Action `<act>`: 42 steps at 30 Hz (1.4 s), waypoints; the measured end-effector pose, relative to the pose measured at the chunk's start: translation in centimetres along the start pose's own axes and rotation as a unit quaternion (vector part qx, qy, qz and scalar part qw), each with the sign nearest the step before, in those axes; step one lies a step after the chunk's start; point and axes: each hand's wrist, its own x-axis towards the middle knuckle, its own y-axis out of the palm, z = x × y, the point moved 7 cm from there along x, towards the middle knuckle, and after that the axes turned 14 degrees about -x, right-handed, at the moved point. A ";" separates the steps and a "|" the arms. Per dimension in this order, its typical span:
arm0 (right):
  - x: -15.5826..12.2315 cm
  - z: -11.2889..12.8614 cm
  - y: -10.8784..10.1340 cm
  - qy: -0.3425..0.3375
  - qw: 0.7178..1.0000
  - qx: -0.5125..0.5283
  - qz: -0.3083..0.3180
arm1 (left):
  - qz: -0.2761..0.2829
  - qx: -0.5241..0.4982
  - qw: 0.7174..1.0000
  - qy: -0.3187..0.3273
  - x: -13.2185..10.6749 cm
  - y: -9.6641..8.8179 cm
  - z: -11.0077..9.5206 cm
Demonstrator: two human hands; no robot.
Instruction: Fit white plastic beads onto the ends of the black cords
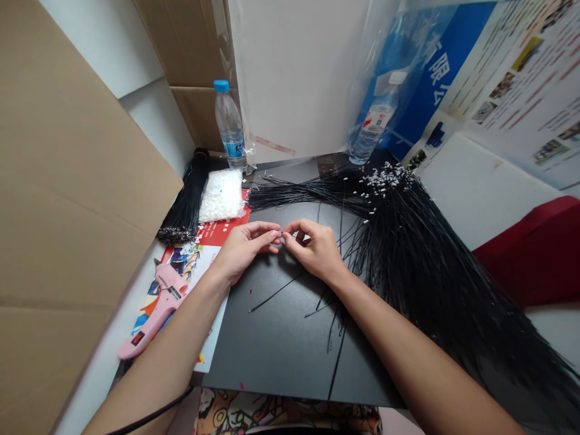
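My left hand and my right hand meet fingertip to fingertip above the dark table. Each is closed in a pinch, thumb against forefinger. Whatever sits between the fingertips is too small and too hidden to name. Beneath my right hand a thin black wire slants toward the lower left; I cannot tell whether the hand holds it. Close by on the right spreads a large heap of black wires, many with small white ends. Behind my hands lies another bundle of black wires.
A pink glue gun rests on printed sheets at left. Beyond it are a bag of small white pieces and a tied black wire bundle. Two water bottles stand at the back. Cardboard walls the left side.
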 end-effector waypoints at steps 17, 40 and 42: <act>0.0 -0.7 1.1 0.056 0.994 0.071 0.064 | -0.034 0.050 0.998 0.025 0.1 -0.2 -0.4; -0.2 -0.6 1.5 0.075 0.982 0.124 0.120 | 0.018 0.045 0.999 -0.020 -0.1 0.3 0.1; -0.2 -0.6 1.5 0.074 0.982 0.125 0.121 | 0.015 0.044 0.999 -0.021 -0.1 0.4 0.0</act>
